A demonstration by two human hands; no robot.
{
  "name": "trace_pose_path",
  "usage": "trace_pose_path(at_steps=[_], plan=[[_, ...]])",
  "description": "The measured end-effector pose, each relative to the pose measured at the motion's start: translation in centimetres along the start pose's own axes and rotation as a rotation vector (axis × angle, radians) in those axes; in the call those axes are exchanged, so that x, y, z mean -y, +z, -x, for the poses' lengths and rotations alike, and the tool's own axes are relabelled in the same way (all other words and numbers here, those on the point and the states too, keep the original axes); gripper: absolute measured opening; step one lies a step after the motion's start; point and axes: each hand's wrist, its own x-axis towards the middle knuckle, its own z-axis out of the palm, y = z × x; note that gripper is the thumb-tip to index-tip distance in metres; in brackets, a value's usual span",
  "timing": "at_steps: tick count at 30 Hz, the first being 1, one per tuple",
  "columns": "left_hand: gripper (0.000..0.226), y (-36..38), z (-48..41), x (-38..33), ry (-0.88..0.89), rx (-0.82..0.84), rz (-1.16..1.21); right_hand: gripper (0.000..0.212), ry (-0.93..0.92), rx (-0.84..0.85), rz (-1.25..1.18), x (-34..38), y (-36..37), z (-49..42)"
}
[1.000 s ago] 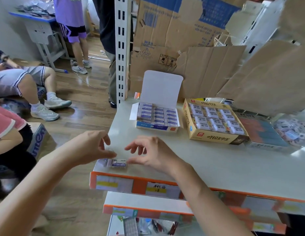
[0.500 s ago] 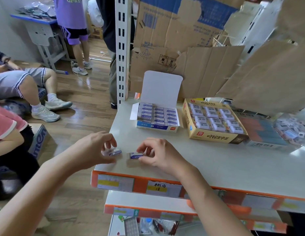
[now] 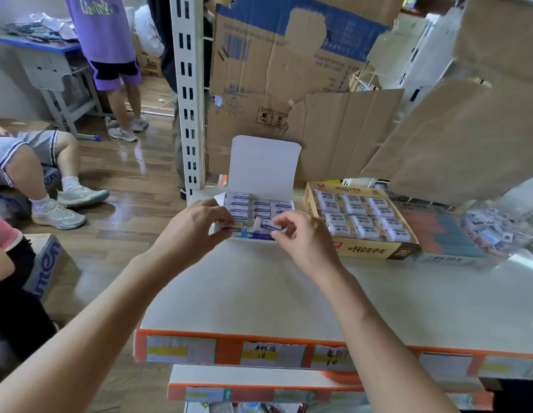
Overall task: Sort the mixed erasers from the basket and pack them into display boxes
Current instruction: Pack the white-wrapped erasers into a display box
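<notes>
White-and-blue display box [image 3: 253, 236]: lid upright, blue-labelled erasers [image 3: 238, 204] lying flat in rows inside. I held one loose eraser [image 3: 231, 229] pinched in my left hand [image 3: 196, 228] at the box's front left corner, and a second eraser [image 3: 271, 227] in my right hand [image 3: 301, 242] just beside it. Yellow display box [image 3: 372, 252], to the right: open, filled with wrapped erasers [image 3: 357, 219]. Clear container [image 3: 524, 201], far right: mixed erasers inside.

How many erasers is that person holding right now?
2. One eraser is pinched by the left hand; a second eraser is pinched by the right hand. Both are over the front edge of the white display box. Palms might hide more.
</notes>
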Motion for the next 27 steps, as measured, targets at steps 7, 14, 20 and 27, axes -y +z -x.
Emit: trace_pose_path(at_steps=[7,14,20,27], plan=[[0.018,1.1,-2.8,-0.2,0.011,0.032,0.054,0.021,0.042,-0.015,0.133,-1.0,-0.7,-2.9],[0.017,0.4,-3.1,0.0,0.038,0.117,-0.005,0.021,0.023,0.060,0.140,-1.1,-0.4,-4.3],[0.009,0.1,-3.1,0.2,-0.007,0.129,0.058,0.021,0.025,0.095,0.150,-1.0,0.0,-5.1],[0.006,-0.2,-3.5,0.2,0.027,0.154,-0.023,0.022,0.017,0.115,0.157,-0.9,0.0,-5.4]])
